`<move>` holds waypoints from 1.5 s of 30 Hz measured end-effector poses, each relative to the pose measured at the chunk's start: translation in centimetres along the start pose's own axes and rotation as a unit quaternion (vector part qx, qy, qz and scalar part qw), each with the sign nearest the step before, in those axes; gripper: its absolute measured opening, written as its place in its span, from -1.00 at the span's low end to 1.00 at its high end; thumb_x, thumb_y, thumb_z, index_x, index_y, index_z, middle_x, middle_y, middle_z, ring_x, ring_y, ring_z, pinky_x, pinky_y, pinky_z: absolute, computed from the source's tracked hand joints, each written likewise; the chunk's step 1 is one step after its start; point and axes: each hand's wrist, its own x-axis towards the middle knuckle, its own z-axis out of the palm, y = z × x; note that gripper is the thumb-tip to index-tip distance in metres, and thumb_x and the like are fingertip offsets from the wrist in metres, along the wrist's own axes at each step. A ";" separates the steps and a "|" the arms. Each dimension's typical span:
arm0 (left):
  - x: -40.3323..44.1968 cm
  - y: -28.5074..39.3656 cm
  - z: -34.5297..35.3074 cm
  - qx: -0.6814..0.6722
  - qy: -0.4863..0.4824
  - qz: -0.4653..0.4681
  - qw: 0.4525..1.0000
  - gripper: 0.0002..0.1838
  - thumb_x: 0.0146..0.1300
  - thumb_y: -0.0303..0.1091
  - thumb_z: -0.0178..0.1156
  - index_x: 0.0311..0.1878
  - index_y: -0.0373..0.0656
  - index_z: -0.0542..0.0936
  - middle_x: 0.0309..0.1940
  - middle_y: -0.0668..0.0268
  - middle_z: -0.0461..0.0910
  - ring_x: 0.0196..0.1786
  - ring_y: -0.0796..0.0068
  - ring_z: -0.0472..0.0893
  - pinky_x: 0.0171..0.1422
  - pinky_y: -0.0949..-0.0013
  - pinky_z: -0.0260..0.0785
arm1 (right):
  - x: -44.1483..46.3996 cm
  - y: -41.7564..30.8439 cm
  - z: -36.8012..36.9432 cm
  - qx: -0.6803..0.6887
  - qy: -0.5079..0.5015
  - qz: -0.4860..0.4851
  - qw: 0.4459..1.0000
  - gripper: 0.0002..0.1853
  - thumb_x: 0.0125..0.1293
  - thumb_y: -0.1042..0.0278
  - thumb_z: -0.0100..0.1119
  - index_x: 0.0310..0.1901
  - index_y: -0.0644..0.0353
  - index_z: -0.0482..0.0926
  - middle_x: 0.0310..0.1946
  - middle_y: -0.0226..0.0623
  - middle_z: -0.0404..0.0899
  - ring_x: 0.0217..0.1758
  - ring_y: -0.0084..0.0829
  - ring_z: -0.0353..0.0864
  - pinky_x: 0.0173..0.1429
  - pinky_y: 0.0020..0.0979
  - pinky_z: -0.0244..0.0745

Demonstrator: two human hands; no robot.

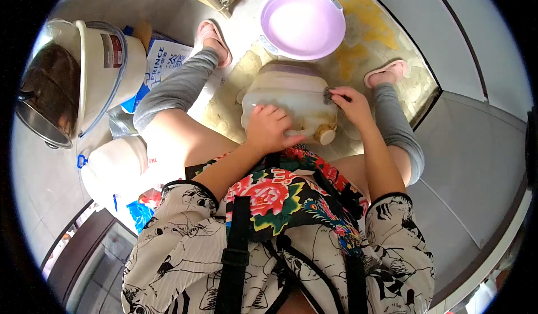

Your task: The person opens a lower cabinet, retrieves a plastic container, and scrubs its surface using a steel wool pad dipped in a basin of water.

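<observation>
A translucent, stained plastic jug (291, 98) lies on its side between my knees, its yellowish cap (324, 135) toward me. My left hand (272, 128) grips the near left part of the jug, fingers curled on its wall and thumb stretched toward the cap. In my right hand (353, 105) is a small dark brush (328, 95), pinched between thumb and fingers. Its bristles touch the right side of the jug. Just beyond the jug a round lilac basin (302, 22) rests on the floor.
At left stand a white bucket (106, 61) and a dark metal pot (47, 95). A blue and white carton (162, 61) lies beside them, with a white container (115, 165) nearer me. Yellow-brown patches (364, 19) mark the wet-looking floor. A grey panel (437, 28) borders the right.
</observation>
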 end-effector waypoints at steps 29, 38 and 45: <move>-0.4 -0.2 0.3 0.014 0.070 0.044 0.996 -0.60 -0.16 0.13 0.40 -0.56 0.03 0.53 -0.51 0.45 0.42 -0.33 0.42 0.45 -0.19 0.25 0.18 | 4.3 -6.3 6.8 -0.163 -0.130 -0.043 0.977 -0.67 0.30 0.01 0.18 -0.07 0.04 0.69 -0.19 -0.16 0.67 -0.15 -0.18 0.66 -0.06 -0.27 0.51; -0.8 -0.3 0.2 0.013 0.056 0.030 0.998 -0.59 -0.16 0.16 0.39 -0.55 0.02 0.57 -0.50 0.46 0.45 -0.32 0.43 0.46 -0.15 0.24 0.21 | 4.7 -5.3 6.2 -0.168 -0.175 -0.100 0.965 -0.72 0.33 0.13 0.18 -0.07 0.08 0.69 -0.13 -0.21 0.69 -0.07 -0.22 0.66 0.02 -0.34 0.52; -0.4 -0.4 0.3 -0.002 0.070 0.028 0.997 -0.58 -0.17 0.16 0.40 -0.57 0.02 0.56 -0.50 0.45 0.46 -0.32 0.41 0.46 -0.14 0.23 0.21 | 3.2 -2.9 1.0 -0.217 -0.105 0.011 0.970 -0.70 0.35 0.07 0.14 -0.04 0.03 0.68 -0.12 -0.20 0.68 -0.07 -0.16 0.65 0.01 -0.28 0.51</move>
